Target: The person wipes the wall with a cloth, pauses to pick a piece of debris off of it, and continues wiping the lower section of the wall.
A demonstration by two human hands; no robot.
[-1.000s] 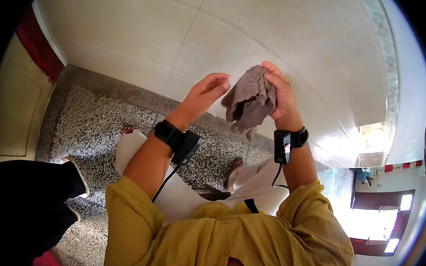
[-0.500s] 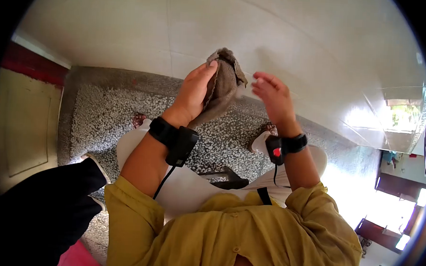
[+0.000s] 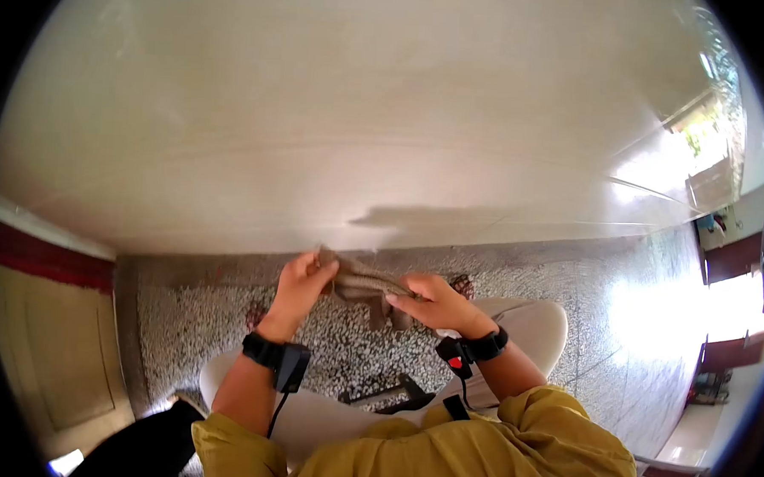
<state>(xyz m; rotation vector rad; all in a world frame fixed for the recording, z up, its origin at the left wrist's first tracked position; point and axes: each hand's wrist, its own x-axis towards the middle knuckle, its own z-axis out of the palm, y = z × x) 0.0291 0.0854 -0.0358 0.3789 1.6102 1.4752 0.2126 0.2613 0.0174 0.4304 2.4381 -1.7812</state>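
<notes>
A greyish-brown cloth [image 3: 365, 284] is stretched between my two hands, low in front of a shiny tiled wall [image 3: 362, 110]. My left hand [image 3: 301, 288] pinches its left end between thumb and fingers. On the other side, my right hand [image 3: 437, 302] grips the right end, thumb on top. A loose fold of the cloth hangs down between the hands. Each wrist wears a black strap with a small box and a cable.
Speckled stone floor [image 3: 199, 333] lies below, with my knees bent over it. A cream door [image 3: 61, 352] stands at the left. Dark clothing of another person [image 3: 142, 450] shows at the lower left. Bright light glares off the floor at the right.
My right hand, free before, has taken hold of the cloth. The cloth went from bunched in my left hand to stretched between both. The view has tilted up toward the wall.
</notes>
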